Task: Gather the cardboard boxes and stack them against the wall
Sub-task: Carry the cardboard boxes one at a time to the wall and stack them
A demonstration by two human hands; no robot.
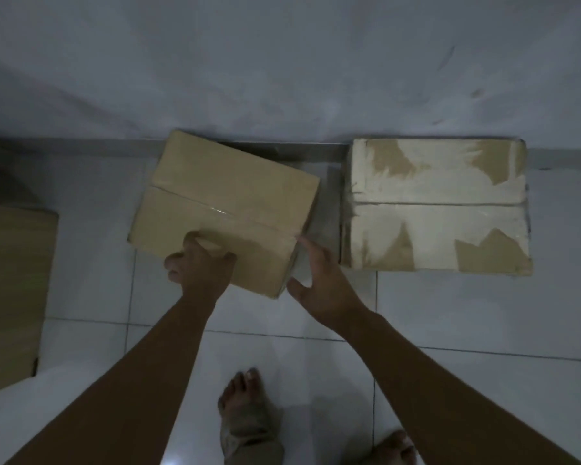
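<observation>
Plain box (222,203) on floor (450,313), turned crooked, one far corner at wall (282,62). Left hand (198,263) grips its near edge, fingers curled. Right hand (319,283) open flat, fingers straight, touching box's right side. Patchy box (436,203) just beside on right, straight against wall. More cardboard (10,290) far left. Bare feet (245,411) below.

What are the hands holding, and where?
The left hand grips the plain cardboard box by its near edge. The right hand is open beside its right corner.
</observation>
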